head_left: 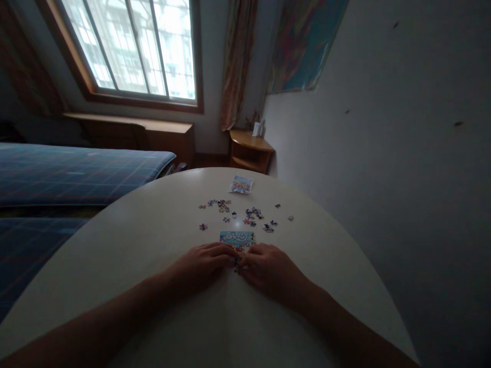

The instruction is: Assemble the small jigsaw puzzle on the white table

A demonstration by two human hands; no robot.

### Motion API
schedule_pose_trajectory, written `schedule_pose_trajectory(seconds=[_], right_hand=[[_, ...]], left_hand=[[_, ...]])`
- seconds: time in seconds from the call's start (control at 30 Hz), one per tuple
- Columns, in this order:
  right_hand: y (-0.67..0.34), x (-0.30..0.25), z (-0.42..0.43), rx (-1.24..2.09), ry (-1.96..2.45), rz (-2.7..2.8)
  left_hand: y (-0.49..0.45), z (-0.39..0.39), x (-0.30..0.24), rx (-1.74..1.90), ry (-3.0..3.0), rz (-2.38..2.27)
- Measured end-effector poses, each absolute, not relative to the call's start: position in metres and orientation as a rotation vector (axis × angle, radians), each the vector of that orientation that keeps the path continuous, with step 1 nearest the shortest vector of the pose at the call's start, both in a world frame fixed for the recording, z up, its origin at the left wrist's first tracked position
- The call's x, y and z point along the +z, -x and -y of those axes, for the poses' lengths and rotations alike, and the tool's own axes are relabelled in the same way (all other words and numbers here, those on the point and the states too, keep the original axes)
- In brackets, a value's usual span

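A partly joined jigsaw puzzle (237,236) lies flat on the table, its upper part light blue with pale lettering. My left hand (209,259) rests over its left side, fingers bent together and pressed on it. From the right, my right hand (268,266) is closed in a pinch at the lower edge, where a small dark jigsaw piece (236,269) shows between the fingertips. The hands cover much of the puzzle's lower part. Beyond it lie several loose pieces, with one cluster (223,205) at the left and another (253,213) at the right.
A printed picture card or packet (241,185) lies near the far edge of the round white table (153,225). A bed with a blue plaid cover (76,166) stands at the left. The wall (383,168) runs close along the right. A corner shelf (251,143) stands behind.
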State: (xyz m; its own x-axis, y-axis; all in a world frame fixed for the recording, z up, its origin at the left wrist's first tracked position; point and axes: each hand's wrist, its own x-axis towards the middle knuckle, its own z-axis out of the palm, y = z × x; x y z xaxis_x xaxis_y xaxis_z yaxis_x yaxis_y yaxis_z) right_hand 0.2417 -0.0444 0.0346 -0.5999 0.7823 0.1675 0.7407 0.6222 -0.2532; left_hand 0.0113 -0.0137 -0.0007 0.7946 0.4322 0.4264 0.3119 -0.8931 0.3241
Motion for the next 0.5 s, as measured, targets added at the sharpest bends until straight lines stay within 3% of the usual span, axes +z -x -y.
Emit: schedule_pose_trajectory(seconds=[0.3,0.5], right_hand=[[-0.246,0.036,0.043,0.318,1.231,2.498],[-0.274,0.046,0.02,0.3,1.584,2.127]], left_hand=[[-0.01,0.014,-0.001,0.715,-2.739,-0.582],[-0.011,0.015,0.001,0.716,-2.728,-0.567]])
